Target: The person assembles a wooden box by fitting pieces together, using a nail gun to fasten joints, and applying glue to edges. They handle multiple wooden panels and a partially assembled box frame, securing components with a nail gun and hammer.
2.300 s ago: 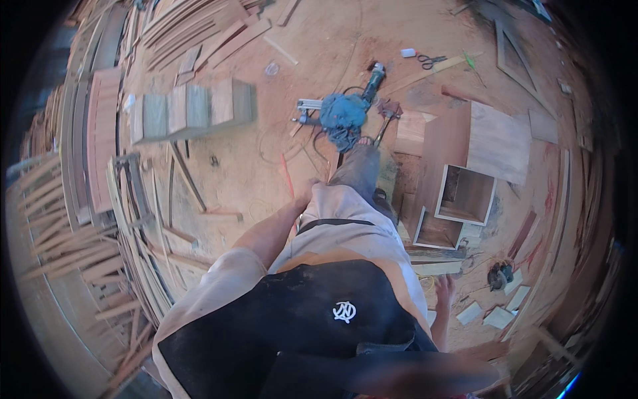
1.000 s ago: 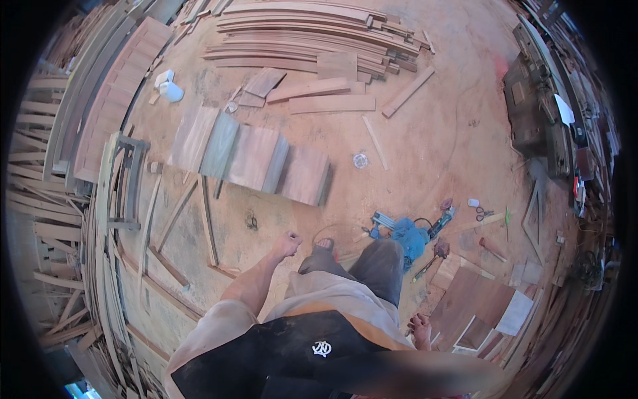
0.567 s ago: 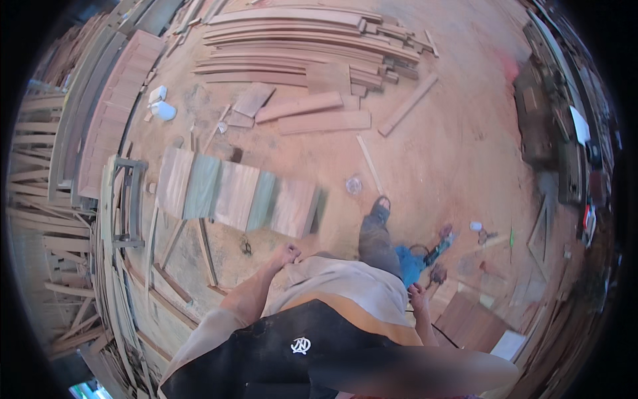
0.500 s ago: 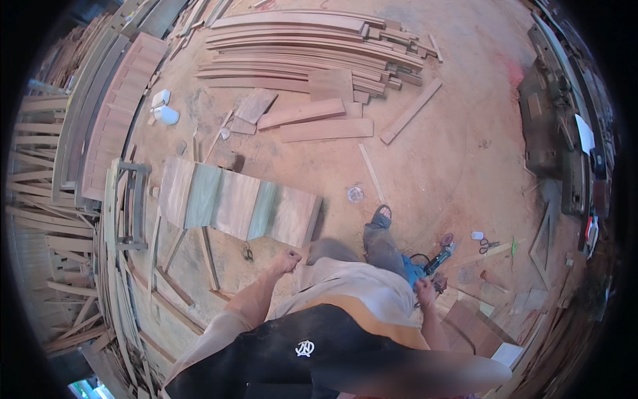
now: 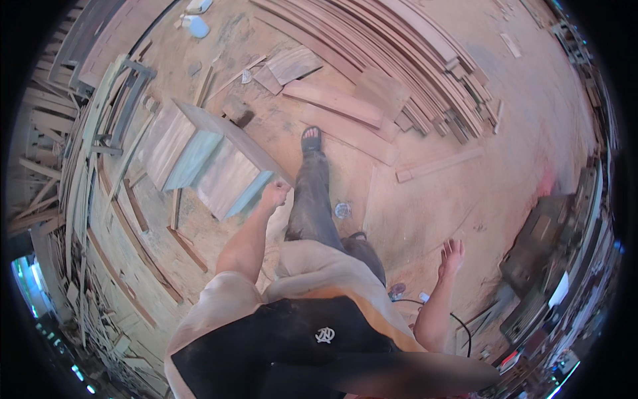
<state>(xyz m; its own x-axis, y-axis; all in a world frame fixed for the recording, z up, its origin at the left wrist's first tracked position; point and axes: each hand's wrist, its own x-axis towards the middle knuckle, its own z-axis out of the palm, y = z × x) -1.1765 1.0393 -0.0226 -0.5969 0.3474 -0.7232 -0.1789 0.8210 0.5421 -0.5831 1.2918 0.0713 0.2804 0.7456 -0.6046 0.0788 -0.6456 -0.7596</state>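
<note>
The left hand (image 5: 276, 193) hangs loosely clenched at the near right corner of the wooden box (image 5: 222, 179), its fingers curled in; whether it touches the wood, or has something small inside, I cannot tell. The box, with blue-green panels between paler brown ones, lies aslant on the sandy floor (image 5: 412, 219), toward the floor's left edge. The right hand (image 5: 452, 258) is held out over the floor well to the right, released, palm bare and fingers slightly parted. A black cable (image 5: 469, 336) curves beside its forearm. One sandalled foot (image 5: 311, 137) is forward, between the box and some flat boards (image 5: 335, 105). Beyond the boards, long planks (image 5: 392, 53) lie stacked toward the floor's far edge. A clear round thing (image 5: 342, 211) lies just right of the forward leg. A white jug (image 5: 197, 26) stands near the far left corner; along the left edge are a wooden frame (image 5: 136, 100) and heaped slats (image 5: 41, 169). A dark bulky thing (image 5: 535, 246) sits at the right edge.
</note>
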